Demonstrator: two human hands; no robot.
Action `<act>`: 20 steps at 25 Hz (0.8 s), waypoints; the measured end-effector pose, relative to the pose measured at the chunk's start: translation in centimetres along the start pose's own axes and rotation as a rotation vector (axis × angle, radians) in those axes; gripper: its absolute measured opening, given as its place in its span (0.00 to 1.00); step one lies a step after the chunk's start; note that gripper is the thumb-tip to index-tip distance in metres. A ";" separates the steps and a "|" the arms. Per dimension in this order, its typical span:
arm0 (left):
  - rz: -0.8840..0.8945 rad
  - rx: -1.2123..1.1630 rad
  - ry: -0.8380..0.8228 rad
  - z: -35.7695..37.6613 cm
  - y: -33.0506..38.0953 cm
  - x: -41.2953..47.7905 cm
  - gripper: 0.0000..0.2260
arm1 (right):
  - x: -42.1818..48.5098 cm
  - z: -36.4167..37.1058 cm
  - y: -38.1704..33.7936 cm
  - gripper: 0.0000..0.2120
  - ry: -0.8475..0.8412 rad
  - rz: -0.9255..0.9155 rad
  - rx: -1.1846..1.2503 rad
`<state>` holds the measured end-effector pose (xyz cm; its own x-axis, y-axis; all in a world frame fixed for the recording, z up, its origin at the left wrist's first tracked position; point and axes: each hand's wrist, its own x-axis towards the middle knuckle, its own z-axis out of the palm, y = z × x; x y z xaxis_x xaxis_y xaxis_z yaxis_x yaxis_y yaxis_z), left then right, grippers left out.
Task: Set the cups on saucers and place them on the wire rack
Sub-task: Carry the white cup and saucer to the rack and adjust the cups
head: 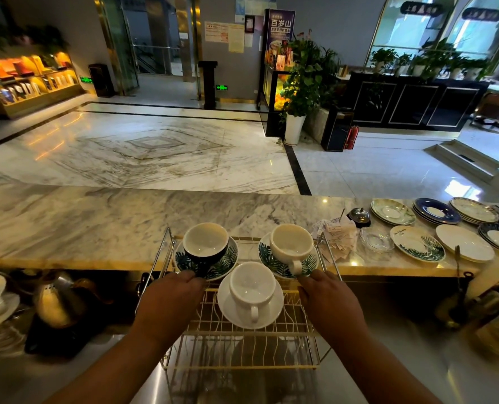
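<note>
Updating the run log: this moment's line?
left hand holds left leaf saucer, dark cup; right hand holds right leaf saucer, cream cup; wire rack: white cup

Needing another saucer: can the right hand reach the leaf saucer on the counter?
Probably not yet: the right hand holds the cream cup's saucer; the way to the counter saucer looks free.

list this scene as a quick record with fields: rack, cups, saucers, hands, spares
rack: wire rack, far end at marble counter edge
far left: dark cup on left leaf saucer
far right: cream cup on right leaf saucer
middle: white cup on white saucer, resting on rack, handle toward person
hands: left hand grips left leaf saucer's near rim; right hand grips right leaf saucer's
spares: spare saucers on counter at right, no cups
unclear: whether held saucers are fully set down
</note>
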<state>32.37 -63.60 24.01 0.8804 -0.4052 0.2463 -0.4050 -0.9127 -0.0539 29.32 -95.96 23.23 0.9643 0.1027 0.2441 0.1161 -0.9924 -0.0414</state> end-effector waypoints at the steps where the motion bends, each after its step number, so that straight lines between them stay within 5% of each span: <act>1: 0.004 0.032 -0.008 -0.1 -0.1 0.3 0.09 | 0.4 0.1 0.3 0.10 0.006 0.003 -0.021; 20: 0.013 -0.008 0.137 1.1 -0.8 0.9 0.08 | 1.8 1.0 0.8 0.09 0.021 0.037 0.027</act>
<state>33.74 -63.33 23.20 0.8335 -0.4052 0.3757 -0.4183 -0.9069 -0.0503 31.43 -96.46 22.66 0.9627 0.0645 0.2626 0.0875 -0.9932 -0.0766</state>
